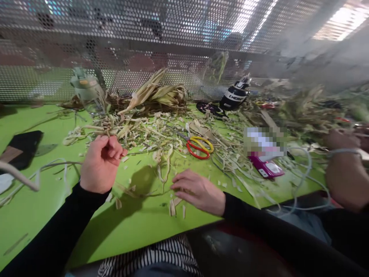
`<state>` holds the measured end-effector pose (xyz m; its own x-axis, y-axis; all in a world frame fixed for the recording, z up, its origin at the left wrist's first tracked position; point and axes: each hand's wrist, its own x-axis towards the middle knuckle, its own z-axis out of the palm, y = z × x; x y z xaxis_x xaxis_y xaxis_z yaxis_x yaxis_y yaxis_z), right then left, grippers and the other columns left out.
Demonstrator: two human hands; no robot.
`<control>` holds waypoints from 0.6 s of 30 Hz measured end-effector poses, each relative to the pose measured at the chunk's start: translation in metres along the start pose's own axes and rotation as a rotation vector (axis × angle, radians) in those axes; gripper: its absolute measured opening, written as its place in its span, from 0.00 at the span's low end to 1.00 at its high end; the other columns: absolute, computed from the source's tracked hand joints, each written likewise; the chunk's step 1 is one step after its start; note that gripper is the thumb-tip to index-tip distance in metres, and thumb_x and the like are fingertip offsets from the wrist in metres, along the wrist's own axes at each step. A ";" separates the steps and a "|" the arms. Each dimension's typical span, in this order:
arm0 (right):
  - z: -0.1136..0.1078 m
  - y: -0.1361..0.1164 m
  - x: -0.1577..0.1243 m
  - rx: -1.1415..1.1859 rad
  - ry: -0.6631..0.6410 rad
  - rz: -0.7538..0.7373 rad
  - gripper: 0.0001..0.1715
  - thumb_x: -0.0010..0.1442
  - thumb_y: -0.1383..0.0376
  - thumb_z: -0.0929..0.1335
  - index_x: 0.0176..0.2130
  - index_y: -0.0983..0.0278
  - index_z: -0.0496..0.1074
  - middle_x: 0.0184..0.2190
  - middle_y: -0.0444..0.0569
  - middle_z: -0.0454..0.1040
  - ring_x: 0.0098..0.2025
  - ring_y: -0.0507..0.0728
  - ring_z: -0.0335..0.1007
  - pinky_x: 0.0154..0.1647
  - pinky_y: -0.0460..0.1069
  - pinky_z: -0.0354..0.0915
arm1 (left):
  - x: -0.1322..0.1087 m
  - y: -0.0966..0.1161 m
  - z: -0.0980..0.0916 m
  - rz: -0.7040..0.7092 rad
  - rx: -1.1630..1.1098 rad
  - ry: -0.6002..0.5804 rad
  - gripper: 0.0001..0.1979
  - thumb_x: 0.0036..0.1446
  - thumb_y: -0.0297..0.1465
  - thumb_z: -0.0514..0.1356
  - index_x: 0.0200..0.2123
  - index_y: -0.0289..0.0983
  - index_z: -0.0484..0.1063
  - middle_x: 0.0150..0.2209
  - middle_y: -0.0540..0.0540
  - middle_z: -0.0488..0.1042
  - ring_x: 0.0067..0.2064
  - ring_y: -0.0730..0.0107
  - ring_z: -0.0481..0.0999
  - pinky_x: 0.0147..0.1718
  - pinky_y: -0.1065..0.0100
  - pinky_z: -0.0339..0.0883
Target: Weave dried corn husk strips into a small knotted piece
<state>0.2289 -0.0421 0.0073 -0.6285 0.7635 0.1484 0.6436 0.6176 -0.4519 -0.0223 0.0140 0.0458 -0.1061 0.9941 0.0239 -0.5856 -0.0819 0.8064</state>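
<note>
My left hand (100, 159) is closed in a pinch on a small braided piece of dried husk (107, 124), which stands up above the fingertips. My right hand (198, 190) hovers low over the table front with fingers stretched out to the left and a little curved. Near those fingertips runs a thin husk strand (152, 195); whether they touch it I cannot tell. Scissors (198, 148) with one red and one yellow handle lie beyond my right hand. Husk scraps (150, 129) cover the middle of the green table (127, 234).
A bundle of dry corn husks (155, 94) lies at the back, with a pale bottle (86, 86) and a black bottle (235, 94) either side. A phone (24, 148) and cables are at left. A magenta packet (266, 165) and another person's arm (344, 169) are at right.
</note>
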 end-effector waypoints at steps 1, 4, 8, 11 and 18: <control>-0.003 0.002 -0.005 -0.017 0.051 0.041 0.11 0.62 0.65 0.64 0.38 0.66 0.76 0.38 0.53 0.76 0.41 0.56 0.71 0.42 0.52 0.68 | 0.000 0.001 0.000 -0.003 -0.001 0.008 0.12 0.53 0.29 0.52 0.18 0.36 0.62 0.17 0.54 0.50 0.20 0.78 0.53 0.23 0.75 0.62; -0.022 0.016 -0.015 -0.075 0.152 0.200 0.11 0.62 0.64 0.64 0.33 0.65 0.75 0.32 0.51 0.75 0.34 0.55 0.71 0.35 0.50 0.67 | -0.001 0.005 0.002 -0.002 -0.015 0.028 0.12 0.53 0.29 0.51 0.18 0.36 0.62 0.17 0.54 0.49 0.19 0.78 0.52 0.23 0.75 0.61; -0.046 0.033 -0.013 -0.106 0.198 0.302 0.10 0.60 0.62 0.65 0.32 0.64 0.74 0.30 0.49 0.75 0.28 0.53 0.69 0.29 0.48 0.64 | 0.001 0.016 0.003 0.052 -0.049 0.034 0.12 0.53 0.30 0.51 0.19 0.36 0.63 0.17 0.54 0.50 0.19 0.79 0.53 0.23 0.74 0.61; -0.049 0.032 -0.001 -0.107 0.180 0.284 0.10 0.59 0.61 0.65 0.32 0.63 0.74 0.29 0.49 0.74 0.27 0.53 0.67 0.28 0.48 0.62 | 0.004 0.027 0.000 0.119 -0.075 0.053 0.12 0.53 0.31 0.52 0.19 0.36 0.62 0.17 0.54 0.50 0.19 0.79 0.52 0.23 0.74 0.61; -0.027 0.017 0.041 -0.038 0.099 0.137 0.11 0.60 0.62 0.64 0.30 0.63 0.73 0.29 0.49 0.74 0.29 0.54 0.69 0.30 0.49 0.63 | 0.015 0.047 -0.010 0.251 -0.199 0.094 0.12 0.56 0.29 0.51 0.20 0.38 0.62 0.16 0.54 0.51 0.18 0.79 0.53 0.23 0.73 0.58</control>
<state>0.2262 0.0047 0.0295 -0.4893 0.8545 0.1742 0.7374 0.5120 -0.4406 -0.0596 0.0241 0.0783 -0.3357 0.9308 0.1449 -0.6761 -0.3451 0.6509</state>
